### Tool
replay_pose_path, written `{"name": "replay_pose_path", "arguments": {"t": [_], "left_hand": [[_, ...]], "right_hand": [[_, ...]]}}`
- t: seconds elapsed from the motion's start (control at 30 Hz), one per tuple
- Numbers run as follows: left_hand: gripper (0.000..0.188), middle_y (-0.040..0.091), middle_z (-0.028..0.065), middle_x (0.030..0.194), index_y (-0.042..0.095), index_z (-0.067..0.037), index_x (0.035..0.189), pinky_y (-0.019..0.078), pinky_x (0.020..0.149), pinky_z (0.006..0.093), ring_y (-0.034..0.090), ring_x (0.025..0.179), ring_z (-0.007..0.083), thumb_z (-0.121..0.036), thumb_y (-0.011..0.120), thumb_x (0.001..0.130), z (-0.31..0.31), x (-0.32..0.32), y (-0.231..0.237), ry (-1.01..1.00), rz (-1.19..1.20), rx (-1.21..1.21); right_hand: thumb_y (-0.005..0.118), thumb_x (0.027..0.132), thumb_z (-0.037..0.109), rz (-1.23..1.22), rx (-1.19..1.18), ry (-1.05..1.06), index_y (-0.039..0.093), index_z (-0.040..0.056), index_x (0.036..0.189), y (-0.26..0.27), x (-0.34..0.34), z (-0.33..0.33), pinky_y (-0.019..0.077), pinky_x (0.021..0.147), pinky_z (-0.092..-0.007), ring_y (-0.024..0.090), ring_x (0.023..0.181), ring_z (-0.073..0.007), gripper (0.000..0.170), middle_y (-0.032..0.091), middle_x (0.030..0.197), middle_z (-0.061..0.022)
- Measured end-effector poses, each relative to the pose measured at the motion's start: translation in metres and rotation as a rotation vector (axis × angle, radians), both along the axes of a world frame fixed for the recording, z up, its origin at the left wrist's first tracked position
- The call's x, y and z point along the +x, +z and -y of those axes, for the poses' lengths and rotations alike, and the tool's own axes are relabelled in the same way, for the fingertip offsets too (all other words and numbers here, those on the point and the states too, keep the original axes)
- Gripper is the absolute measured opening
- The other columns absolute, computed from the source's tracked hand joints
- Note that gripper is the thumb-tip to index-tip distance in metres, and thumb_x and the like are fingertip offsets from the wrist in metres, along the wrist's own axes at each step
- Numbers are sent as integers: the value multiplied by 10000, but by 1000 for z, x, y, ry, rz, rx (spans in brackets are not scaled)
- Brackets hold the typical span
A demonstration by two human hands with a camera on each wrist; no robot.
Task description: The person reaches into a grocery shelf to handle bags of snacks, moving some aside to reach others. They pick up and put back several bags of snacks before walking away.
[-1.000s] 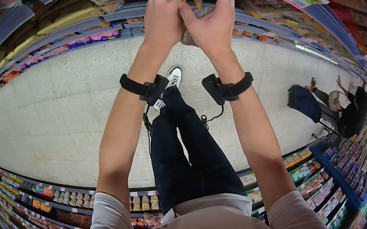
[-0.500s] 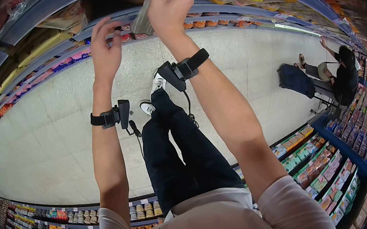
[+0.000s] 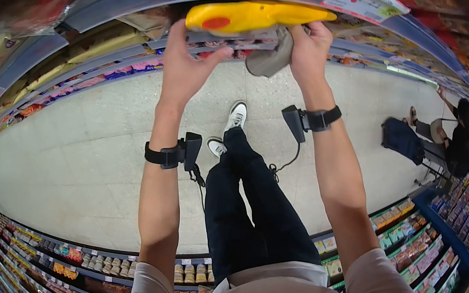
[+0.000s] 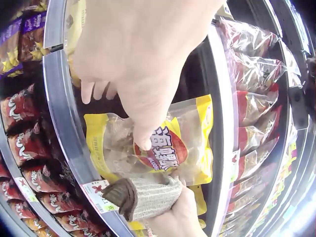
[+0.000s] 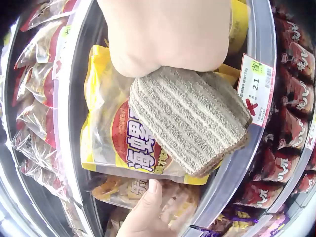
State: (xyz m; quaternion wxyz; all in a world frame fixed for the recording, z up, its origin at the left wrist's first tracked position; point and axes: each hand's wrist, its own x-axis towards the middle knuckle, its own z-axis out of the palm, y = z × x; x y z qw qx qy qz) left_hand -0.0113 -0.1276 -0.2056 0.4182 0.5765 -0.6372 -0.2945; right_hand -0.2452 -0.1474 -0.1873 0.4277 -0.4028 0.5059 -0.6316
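A clear snack bag with yellow ends and a red oval label (image 4: pixel 163 148) lies at the shelf front; in the head view its yellow edge (image 3: pixel 255 18) shows side-on. My right hand (image 3: pixel 310 57) grips a folded grey ribbed cloth (image 5: pixel 190 118) at the bag's right end, its fingertips hidden in the right wrist view. The cloth hangs over part of the bag's front. My left hand (image 3: pixel 188 72) is at the bag's left end with the thumb stretched out. In the left wrist view the left thumb (image 4: pixel 143 140) overlaps the label.
More bags (image 5: pixel 173 202) lie on the same shelf, behind a plastic lip with a price tag (image 5: pixel 256 91). Red bags (image 5: pixel 276 168) fill a neighbouring shelf. A person (image 3: pixel 463 137) sits beside a dark suitcase (image 3: pixel 402 139) down the aisle. Other stocked shelves (image 3: pixel 104 270) stand behind me.
My left hand drew away left from the shelf, then came back to the bag. My right hand shifted left, then right, keeping the cloth. The bag's yellow edge has come into view.
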Motion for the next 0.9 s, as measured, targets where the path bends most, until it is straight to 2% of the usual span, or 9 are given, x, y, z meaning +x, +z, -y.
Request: {"name": "replay_pose_path", "arguments": {"t": [0.1, 0.2, 0.3, 0.4, 0.53, 0.57, 0.67, 0.83, 0.9], "left_hand": [[666, 715, 154, 1249, 627, 50, 1291, 571, 887, 331, 730, 1020, 240, -254, 929, 782, 10, -13, -3, -94, -277, 52], [489, 773, 152, 1082, 706, 58, 1138, 579, 854, 341, 754, 943, 261, -208, 912, 783, 24, -22, 12, -194, -308, 213], [363, 789, 159, 973, 738, 55, 1053, 576, 852, 356, 764, 912, 292, -159, 880, 797, 33, -25, 5, -152, -196, 106], [344, 781, 177, 987, 735, 40, 1075, 573, 843, 373, 760, 922, 330, -138, 856, 807, 30, -21, 12, -2, -182, 189], [299, 764, 182, 1002, 727, 41, 1057, 560, 884, 390, 746, 952, 347, -67, 835, 799, 8, -2, 7, 226, -107, -107], [245, 787, 146, 1068, 763, 29, 1100, 540, 916, 355, 748, 994, 244, -74, 797, 880, 2, 3, 5, 250, -20, -171], [245, 783, 157, 1074, 762, 27, 1125, 539, 916, 355, 745, 998, 260, -60, 778, 896, -6, 3, -1, 371, -8, -186], [218, 762, 178, 1084, 741, 36, 1131, 514, 923, 430, 709, 1012, 360, -67, 720, 940, 5, -16, -18, 324, 53, -241], [314, 484, 280, 1319, 561, 104, 1229, 337, 1122, 517, 435, 1284, 445, 45, 603, 923, 10, -28, -18, 296, 56, -221]], "right_hand": [[720, 962, 18, -129, 38, 116, 767, -51, 1102, 6, -6, 4, 532, 824, -250, 672, 906, -83, 163, 778, 1030, -46], [721, 946, 7, -276, 95, 175, 770, -50, 1088, 9, -4, 13, 539, 825, -263, 678, 896, -95, 160, 779, 1036, -57], [718, 911, -37, -218, 37, 139, 766, -55, 1075, 2, -15, 24, 540, 858, -285, 683, 931, -124, 172, 776, 1044, -73], [707, 909, -47, -371, -17, 188, 755, -71, 1075, 2, -24, 25, 538, 873, -291, 683, 949, -133, 174, 773, 1044, -81], [743, 923, -4, -358, -2, 72, 752, -62, 1076, -2, -28, 27, 524, 895, -299, 669, 980, -144, 164, 765, 1071, -86], [740, 933, 9, -385, -34, 30, 752, -60, 1073, -1, -27, 29, 504, 892, -292, 638, 952, -128, 157, 756, 1072, -79], [732, 947, 32, -324, -46, -61, 743, -77, 1065, -1, -18, 26, 487, 885, -282, 601, 920, -110, 161, 747, 1046, -70], [702, 961, 48, -272, 13, -115, 734, -82, 1049, -6, -15, 22, 465, 814, -273, 575, 888, -100, 160, 737, 995, -54], [682, 963, 35, -251, 25, -131, 727, -85, 1055, -5, -11, 23, 465, 813, -275, 578, 884, -103, 158, 739, 1008, -58]]}}
